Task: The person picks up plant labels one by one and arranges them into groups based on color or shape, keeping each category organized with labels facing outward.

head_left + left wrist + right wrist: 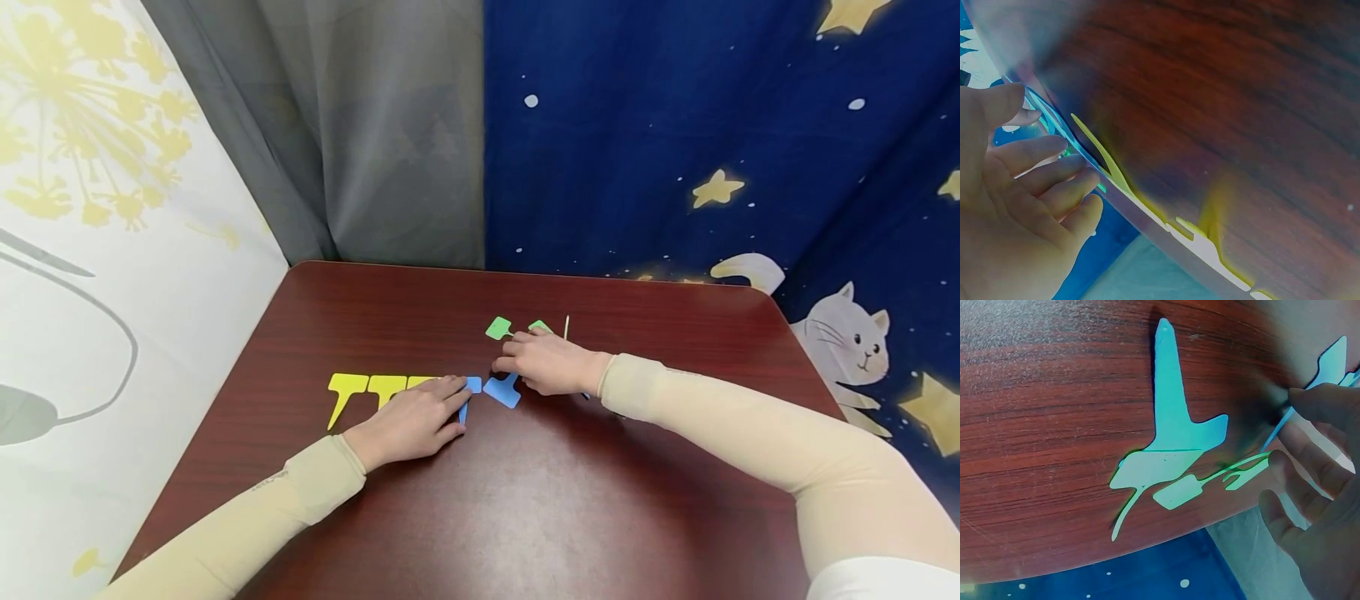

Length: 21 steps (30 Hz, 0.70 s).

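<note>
T-shaped plastic plant labels lie on the table. My left hand [414, 419] rests palm down over the end of a row, fingertips on a blue plant label [473, 385]. Left of it are yellow labels [347, 385], partly covered by the hand. My right hand [553, 363] pinches the stem of another blue label [504, 392] between thumb and forefinger; its wide head points toward the left hand. In the right wrist view, a further blue label [1175, 406] lies beside that hand, with a green label [1155, 467] overlapping its head.
Beyond the right hand lie more green labels [498, 327], one partly hidden by the fingers. A thin pale stem [567, 326] sticks out behind that hand. The dark red wooden table [495, 517] ends at a grey curtain [405, 133] and a blue starry one [637, 150].
</note>
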{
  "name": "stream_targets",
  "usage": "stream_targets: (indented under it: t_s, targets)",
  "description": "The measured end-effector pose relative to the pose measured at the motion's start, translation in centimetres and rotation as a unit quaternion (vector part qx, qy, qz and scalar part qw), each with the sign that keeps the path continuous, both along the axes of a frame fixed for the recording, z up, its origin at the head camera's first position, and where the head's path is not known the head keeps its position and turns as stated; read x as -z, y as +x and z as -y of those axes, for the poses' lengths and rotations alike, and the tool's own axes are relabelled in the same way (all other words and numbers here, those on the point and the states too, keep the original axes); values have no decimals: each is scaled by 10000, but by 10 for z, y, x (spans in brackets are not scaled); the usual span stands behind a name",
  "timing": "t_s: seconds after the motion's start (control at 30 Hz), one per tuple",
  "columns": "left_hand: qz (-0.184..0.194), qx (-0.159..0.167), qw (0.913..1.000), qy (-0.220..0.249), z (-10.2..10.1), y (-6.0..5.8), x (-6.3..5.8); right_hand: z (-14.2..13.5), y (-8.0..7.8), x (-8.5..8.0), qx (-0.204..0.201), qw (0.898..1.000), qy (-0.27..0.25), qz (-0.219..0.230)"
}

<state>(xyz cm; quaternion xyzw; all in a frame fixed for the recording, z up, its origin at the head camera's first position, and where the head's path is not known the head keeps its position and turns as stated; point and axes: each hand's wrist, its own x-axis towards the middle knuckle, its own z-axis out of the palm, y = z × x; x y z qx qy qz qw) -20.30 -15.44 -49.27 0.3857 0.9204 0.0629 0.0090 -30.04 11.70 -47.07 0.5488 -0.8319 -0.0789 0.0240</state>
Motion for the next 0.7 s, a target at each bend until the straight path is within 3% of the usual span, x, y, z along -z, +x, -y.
stream_targets:
  t_s: [0.7]
  targets:
    - [76, -79, 9999, 4, -4, -1, -1, -3, 3, 5, -645, 9952, -210, -708]
